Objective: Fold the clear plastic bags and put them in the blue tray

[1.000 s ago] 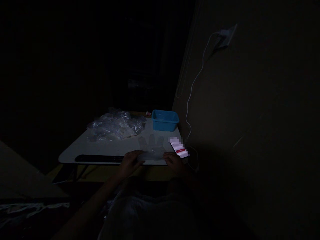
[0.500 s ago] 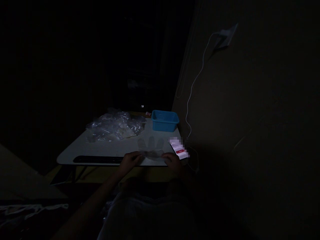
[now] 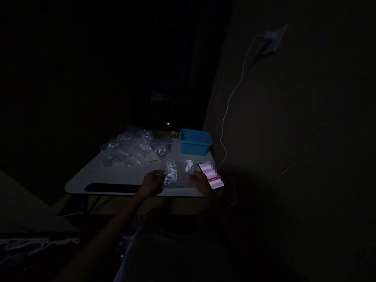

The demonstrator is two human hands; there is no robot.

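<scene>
A clear plastic bag is stretched between my two hands above the near edge of the white table. My left hand pinches its left side, and my right hand pinches its right side. The bag's surface catches the light in bright creases. Just right of my right hand lies a phone with its screen lit. Darkness hides much of the fingers' detail.
Behind and to the left, crumpled clear plastic bags lie in a heap. A blue basin stands at the back right of the table. From a wall socket, a white cable hangs down beside the table. A dark slot runs along the front edge.
The clear bag has been raised and tilted, so it now shows bright creases. My left hand has moved slightly up and left. The view has shifted a little.
</scene>
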